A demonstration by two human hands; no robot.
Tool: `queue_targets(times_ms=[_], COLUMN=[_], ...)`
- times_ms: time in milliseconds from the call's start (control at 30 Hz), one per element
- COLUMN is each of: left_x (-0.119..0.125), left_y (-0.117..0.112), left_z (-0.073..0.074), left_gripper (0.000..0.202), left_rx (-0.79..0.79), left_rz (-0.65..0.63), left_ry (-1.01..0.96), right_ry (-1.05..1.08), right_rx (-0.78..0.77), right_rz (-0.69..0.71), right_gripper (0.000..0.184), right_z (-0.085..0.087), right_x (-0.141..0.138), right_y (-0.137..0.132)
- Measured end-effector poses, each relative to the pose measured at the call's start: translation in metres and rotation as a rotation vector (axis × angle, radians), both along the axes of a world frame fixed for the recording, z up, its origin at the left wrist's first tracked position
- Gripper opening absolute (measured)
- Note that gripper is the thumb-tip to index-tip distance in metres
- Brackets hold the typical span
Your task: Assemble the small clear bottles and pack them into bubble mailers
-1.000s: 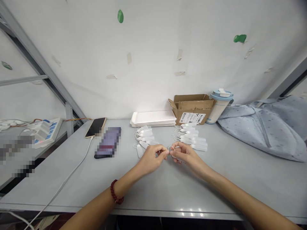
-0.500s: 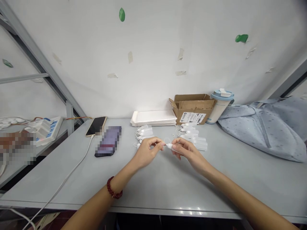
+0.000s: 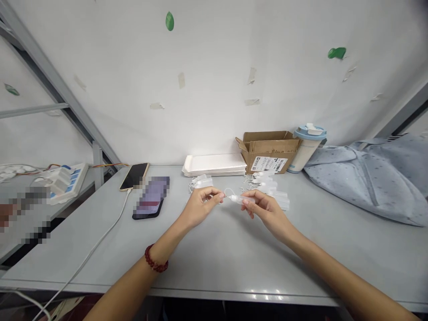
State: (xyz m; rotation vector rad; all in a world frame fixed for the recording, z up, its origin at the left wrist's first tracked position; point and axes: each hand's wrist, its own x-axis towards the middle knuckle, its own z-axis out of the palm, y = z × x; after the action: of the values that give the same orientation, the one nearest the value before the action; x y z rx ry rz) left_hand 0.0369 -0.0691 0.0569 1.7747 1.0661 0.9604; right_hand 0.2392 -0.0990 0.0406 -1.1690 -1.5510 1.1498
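My right hand [image 3: 262, 207] pinches a small translucent squeeze bottle [image 3: 238, 199] between thumb and fingertips, its white nozzle pointing left. A thin pale loop [image 3: 229, 191] curves above the nozzle. At the nozzle's end, my left hand [image 3: 202, 206] is closed in a pinch. A short thin dark line, like a needle, shows between its fingertips and the nozzle; what the fingertips hold is too small to make out. Behind the left hand lie several similar bottles [image 3: 203, 181], partly hidden. More such bottles [image 3: 281, 200] lie beyond the right hand.
A stack of white padded envelopes [image 3: 214, 164] and an open cardboard box [image 3: 270, 151] stand by the wall. Right of them are a blue-lidded cup [image 3: 306, 149] and a light blue fabric bag [image 3: 368, 183]. Two phones [image 3: 134, 176] and a white cable [image 3: 96, 247] lie left on the grey table [image 3: 214, 263].
My left hand has moved slightly left and up, away from the nozzle. More of the bottle in my right hand shows, and the thin dark line at its tip is now plainer.
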Motion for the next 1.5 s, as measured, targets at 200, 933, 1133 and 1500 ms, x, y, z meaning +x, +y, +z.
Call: queue_targets(times_ms=[200, 933, 1133, 1500], left_x=[0.005, 0.004, -0.012, -0.065], left_y=[-0.001, 0.0, 0.008, 0.026], left_z=[-0.011, -0.015, 0.004, 0.026], left_gripper=[0.022, 0.022, 0.024, 0.026], left_rx=[-0.004, -0.047, -0.043, -0.052], left_rz=[-0.002, -0.12, -0.179, 0.031], left_ry=[0.035, 0.213, 0.273, 0.344], right_ry=[-0.042, -0.085, -0.153, -0.1], right_rx=[0.014, 0.011, 0.091, 0.114], right_rz=[-0.023, -0.011, 0.019, -0.214], right_gripper=[0.029, 0.027, 0.028, 0.031], right_z=[-0.004, -0.013, -0.012, 0.002], right_x=[0.001, -0.005, 0.0, 0.022], right_y=[-0.001, 0.0, 0.004, 0.019])
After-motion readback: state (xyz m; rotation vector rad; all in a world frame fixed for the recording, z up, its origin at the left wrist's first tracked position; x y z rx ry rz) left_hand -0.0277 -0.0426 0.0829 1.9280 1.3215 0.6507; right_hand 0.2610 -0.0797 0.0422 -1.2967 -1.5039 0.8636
